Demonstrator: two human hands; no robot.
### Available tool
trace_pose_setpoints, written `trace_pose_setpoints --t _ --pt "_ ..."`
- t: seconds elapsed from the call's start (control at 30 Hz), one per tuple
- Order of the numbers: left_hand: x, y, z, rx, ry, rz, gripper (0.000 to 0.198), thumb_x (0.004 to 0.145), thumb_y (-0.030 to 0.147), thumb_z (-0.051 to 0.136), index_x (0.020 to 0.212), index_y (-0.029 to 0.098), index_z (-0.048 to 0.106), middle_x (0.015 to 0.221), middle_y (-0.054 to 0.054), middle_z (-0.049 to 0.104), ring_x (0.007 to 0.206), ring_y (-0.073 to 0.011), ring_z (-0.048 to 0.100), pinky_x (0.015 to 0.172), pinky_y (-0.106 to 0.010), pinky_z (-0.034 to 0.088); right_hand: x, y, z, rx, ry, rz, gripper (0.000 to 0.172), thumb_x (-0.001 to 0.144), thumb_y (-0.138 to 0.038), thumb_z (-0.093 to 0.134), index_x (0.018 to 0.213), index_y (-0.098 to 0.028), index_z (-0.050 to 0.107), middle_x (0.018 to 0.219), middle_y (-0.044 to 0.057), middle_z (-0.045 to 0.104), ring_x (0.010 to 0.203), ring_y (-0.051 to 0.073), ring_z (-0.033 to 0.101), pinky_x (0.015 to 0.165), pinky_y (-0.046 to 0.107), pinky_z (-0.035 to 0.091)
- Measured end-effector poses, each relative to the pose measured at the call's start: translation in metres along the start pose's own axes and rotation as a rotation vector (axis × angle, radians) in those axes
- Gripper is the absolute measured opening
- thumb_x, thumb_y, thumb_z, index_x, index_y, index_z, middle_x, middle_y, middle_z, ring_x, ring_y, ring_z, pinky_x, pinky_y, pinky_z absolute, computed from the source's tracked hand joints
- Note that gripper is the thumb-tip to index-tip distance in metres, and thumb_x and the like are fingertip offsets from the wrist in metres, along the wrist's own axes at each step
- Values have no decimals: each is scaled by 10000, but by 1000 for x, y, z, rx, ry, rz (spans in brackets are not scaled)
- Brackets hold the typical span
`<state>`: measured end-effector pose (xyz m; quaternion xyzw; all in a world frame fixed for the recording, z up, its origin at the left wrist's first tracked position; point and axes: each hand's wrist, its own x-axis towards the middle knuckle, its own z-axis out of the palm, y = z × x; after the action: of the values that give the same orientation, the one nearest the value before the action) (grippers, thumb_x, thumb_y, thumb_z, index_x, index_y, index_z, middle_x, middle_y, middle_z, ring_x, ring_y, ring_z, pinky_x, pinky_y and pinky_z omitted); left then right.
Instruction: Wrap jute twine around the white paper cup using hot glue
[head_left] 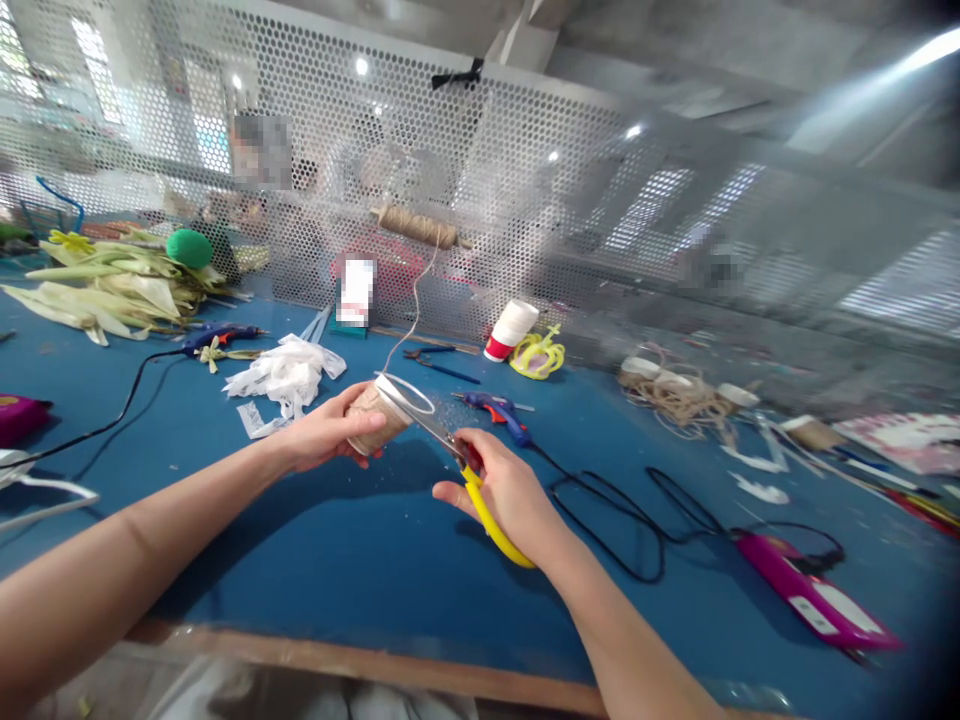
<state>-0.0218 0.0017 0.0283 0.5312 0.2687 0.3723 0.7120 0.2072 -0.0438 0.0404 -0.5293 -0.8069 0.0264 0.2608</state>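
My left hand [334,430] is closed round a small cup [379,412] wrapped in brown twine, tilted with its mouth to the upper right. A white strip like the cup's rim [415,392] curves out in a loop from its mouth. In my right hand [506,490] are scissors [487,515] with yellow handles, their metal blades reaching to the cup's mouth beside the strip. Whether the blades touch the strip is not clear. A strand of twine [416,305] runs from near the cup up to a twine roll [418,228] on the mesh screen.
Glue guns [499,412] with black cords lie on the blue table [360,560], with pliers [442,362] behind. Crumpled white plastic [285,375] and corn husks [112,285] are left. A purple power strip [814,590] and twine pile [679,395] are right. A perforated screen [300,80] stands behind.
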Motion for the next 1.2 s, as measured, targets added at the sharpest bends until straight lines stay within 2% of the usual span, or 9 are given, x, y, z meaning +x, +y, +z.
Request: trace_pose_setpoints --t 0.13,0.33,0.57,0.63,0.73,0.8,0.87,1.03,1.2 --pt "-1 1 6 107 38 15 561 711 382 634 1174 188 383 848 -53 563 617 -119 566 458 -195 443 0 0 1 -7 21 -2 432 640 -480 653 933 -186 531 823 48 604 695 167 565 654 272 441" --pt "0 0 6 150 116 24 675 685 378 658 1244 193 328 892 -71 569 623 -125 576 470 -205 452 1 -3 0 -41 22 23 362 679 -492 613 877 -194 559 670 14 588 569 143 541 555 247 423" --pt "0 1 5 211 186 61 712 665 367 678 1256 186 325 913 -74 571 665 -140 583 511 -234 482 1 -3 1 -48 33 32 344 699 -506 587 833 -190 577 603 7 593 507 134 528 525 240 417" --pt "0 2 3 192 162 67 744 655 348 690 1273 194 306 964 -92 567 707 -159 595 554 -263 500 1 -4 0 -46 36 38 336 700 -499 589 837 -193 579 597 4 598 497 133 527 522 239 418" --pt "0 3 -3 76 60 51 719 662 348 684 1265 219 315 1051 -110 552 759 -183 614 625 -312 513 1 -5 -2 -37 49 40 314 702 -479 594 832 -194 578 604 4 603 492 130 527 518 236 420" --pt "0 3 -5 -7 -17 26 645 680 367 665 1227 227 353 1032 -102 560 733 -179 621 625 -318 511 2 -5 -3 -36 42 31 301 700 -462 601 831 -192 575 608 2 598 496 129 525 519 234 423" --pt "0 2 -5 -39 -58 13 563 697 383 645 1175 220 395 959 -85 576 656 -147 608 564 -275 496 2 -5 -3 -41 27 18 312 690 -455 611 854 -193 569 624 2 595 514 132 528 529 237 430" --pt "-1 2 2 121 -9 6 532 686 367 662 1124 195 413 804 -29 553 569 -105 552 440 -185 418 1 0 0 -43 22 6 443 630 -501 652 930 -196 536 764 33 613 647 165 573 612 264 449" --pt "-2 3 7 208 6 21 501 690 381 652 1089 186 420 783 -13 533 583 -107 541 428 -181 407 1 0 1 -43 45 13 420 652 -499 640 911 -186 534 764 38 608 662 170 569 625 265 442"
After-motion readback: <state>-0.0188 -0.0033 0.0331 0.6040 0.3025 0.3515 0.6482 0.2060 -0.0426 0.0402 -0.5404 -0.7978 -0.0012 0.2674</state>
